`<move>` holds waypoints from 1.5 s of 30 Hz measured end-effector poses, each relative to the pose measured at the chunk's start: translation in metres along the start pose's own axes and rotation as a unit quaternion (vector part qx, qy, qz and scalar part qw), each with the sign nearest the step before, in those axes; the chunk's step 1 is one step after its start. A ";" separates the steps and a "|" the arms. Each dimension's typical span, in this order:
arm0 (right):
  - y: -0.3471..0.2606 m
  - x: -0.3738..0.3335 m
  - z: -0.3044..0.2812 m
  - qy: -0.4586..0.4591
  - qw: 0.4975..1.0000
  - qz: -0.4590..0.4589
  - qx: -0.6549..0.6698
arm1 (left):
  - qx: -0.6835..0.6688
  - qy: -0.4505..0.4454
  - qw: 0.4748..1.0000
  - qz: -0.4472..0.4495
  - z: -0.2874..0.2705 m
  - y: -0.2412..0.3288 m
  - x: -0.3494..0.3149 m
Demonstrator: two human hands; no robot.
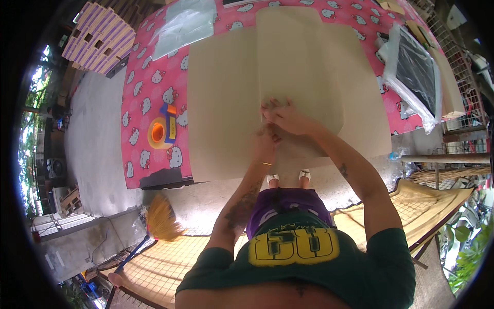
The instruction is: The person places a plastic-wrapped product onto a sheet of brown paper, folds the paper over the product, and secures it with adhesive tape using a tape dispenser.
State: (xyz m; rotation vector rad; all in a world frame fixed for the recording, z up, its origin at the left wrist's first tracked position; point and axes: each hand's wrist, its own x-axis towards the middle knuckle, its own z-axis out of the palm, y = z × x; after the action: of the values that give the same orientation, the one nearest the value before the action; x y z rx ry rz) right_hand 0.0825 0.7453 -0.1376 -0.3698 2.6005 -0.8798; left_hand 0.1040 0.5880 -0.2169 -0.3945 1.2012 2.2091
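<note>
A large tan cardboard sheet [221, 103] lies flat on the table. On top of it rests a narrower cardboard panel [296, 51] with rounded corners. At the near part of this panel's left edge, my two hands are close together. My right hand [290, 117] lies over the panel with its fingers apart, somewhat smeared. Just below it, my left hand [266, 141] is closed, its fingers curled by the same edge. Whatever the left fingers pinch is hidden.
A pink patterned cloth [136, 110] covers the table. To the left sits a tape dispenser [163, 129]; farther back lie clear plastic bags [188, 26]. A plastic-wrapped framed panel [414, 72] leans at the right. Stacked cartons [98, 38] stand far left, a broom [162, 219] near left.
</note>
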 end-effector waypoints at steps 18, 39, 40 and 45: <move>0.059 -0.041 -0.040 0.158 0.946 -0.054 -0.277 | 0.729 -0.203 0.463 0.462 0.052 0.103 0.015; 0.063 -0.097 -0.017 0.226 0.920 0.122 -0.296 | 0.801 -0.205 0.342 0.447 0.041 0.086 0.033; 0.064 -0.105 -0.010 0.279 0.900 0.141 -0.304 | 0.803 -0.199 0.338 0.448 0.041 0.086 0.033; 0.058 -0.124 0.069 0.288 0.912 0.015 -0.290 | 0.810 -0.191 0.319 0.454 0.047 0.082 0.030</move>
State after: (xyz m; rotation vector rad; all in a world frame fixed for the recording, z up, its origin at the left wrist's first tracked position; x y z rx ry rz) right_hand 0.2161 0.7979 -0.1927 -0.2394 3.3910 -0.1799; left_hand 0.0308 0.6030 -0.1519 1.8290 2.7329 0.2014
